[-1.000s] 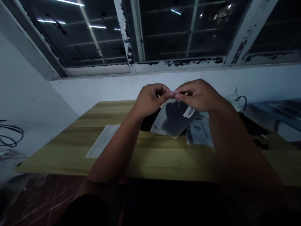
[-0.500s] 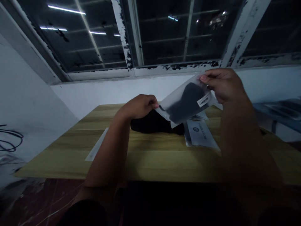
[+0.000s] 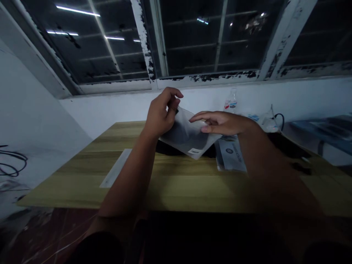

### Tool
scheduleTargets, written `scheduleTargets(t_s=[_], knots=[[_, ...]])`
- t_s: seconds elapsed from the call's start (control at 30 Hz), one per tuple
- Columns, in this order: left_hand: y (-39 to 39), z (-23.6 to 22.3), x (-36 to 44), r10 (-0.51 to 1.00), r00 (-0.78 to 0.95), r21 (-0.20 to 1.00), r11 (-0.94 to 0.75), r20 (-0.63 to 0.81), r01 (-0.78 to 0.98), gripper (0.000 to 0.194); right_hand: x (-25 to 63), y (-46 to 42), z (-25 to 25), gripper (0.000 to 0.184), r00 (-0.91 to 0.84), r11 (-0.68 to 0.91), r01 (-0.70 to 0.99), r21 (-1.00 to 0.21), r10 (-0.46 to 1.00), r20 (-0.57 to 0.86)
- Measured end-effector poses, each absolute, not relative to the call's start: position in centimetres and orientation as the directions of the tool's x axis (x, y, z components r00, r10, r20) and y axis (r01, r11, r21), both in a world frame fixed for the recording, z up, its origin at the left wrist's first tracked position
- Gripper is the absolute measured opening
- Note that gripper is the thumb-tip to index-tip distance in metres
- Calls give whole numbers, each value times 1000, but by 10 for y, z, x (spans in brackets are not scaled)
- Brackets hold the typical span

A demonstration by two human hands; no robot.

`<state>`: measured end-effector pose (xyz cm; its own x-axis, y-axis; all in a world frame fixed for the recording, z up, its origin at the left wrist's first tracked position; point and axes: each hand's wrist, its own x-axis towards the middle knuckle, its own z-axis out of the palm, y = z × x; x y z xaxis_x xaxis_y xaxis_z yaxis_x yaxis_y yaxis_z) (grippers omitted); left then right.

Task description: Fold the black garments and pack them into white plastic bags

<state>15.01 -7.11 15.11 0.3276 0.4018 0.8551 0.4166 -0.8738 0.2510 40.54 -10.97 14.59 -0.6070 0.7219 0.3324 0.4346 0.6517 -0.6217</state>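
A frosted plastic bag (image 3: 189,135) with a dark item inside and a white barcode label at its lower corner hangs tilted above the table. My left hand (image 3: 162,113) grips its upper left edge with curled fingers, the thumb by a small dark bit at the opening. On the other side, my right hand (image 3: 222,123) lies against the bag's face and upper right edge, fingers stretched out and thumb apart. Behind and below the bag is a black cloth-like item (image 3: 169,149), mostly covered. A flat printed packet (image 3: 231,156) lies under my right wrist.
The wooden table (image 3: 176,190) stands against a white wall below dark windows. A pale flat strip (image 3: 117,168) lies at left. Toward the back right are a clear bottle (image 3: 231,102), a black cable (image 3: 280,119) and a dark flat thing (image 3: 288,145).
The bag has swung down and left, its label now at the bottom. My right hand has let go of its corner and moved left and lower; my left hand has risen slightly.
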Motion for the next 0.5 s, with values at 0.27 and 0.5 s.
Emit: scheduleTargets(t_s=[0.27,0.5], knots=[[-74,145,161,350,450,155,-897,822,415,30,380,-109,135,36,-543,637,528,-561,761,354],[-96,155,161,323,443,124,-898,836,422,25,358,-118,126,6,-543,730,507,-458,683,488]])
